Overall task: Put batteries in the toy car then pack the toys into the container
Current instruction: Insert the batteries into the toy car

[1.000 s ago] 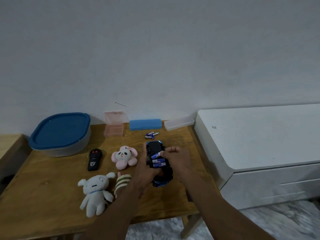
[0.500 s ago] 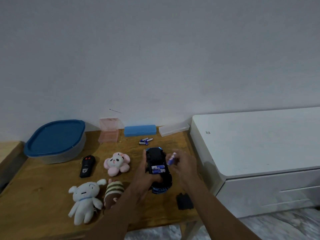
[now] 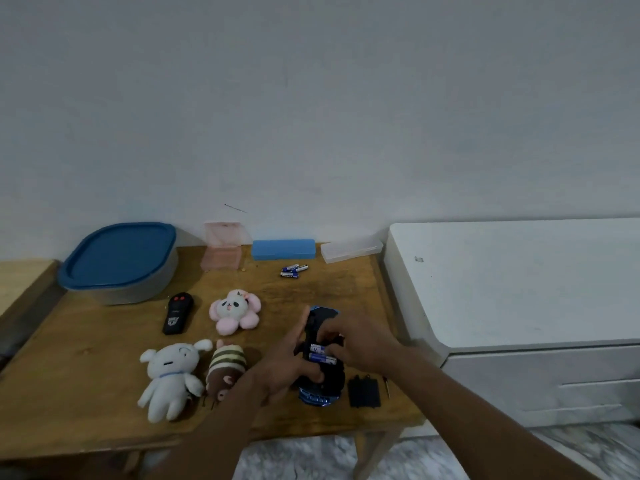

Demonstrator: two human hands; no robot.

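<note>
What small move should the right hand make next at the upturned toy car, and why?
Probably press down with the right hand to seat whatever its fingertips hide in the open bay: the left hand grips the upturned toy car, two batteries already lie there, and the battery cover sits loose on the table.

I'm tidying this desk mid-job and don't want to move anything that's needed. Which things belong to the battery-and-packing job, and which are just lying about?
Job in hand: toy car, loose batteries, battery cover, screwdriver, white plush, pink plush, striped plush, blue-lidded container; probably the remote.

Lying about: pink box, blue case, clear case.
</note>
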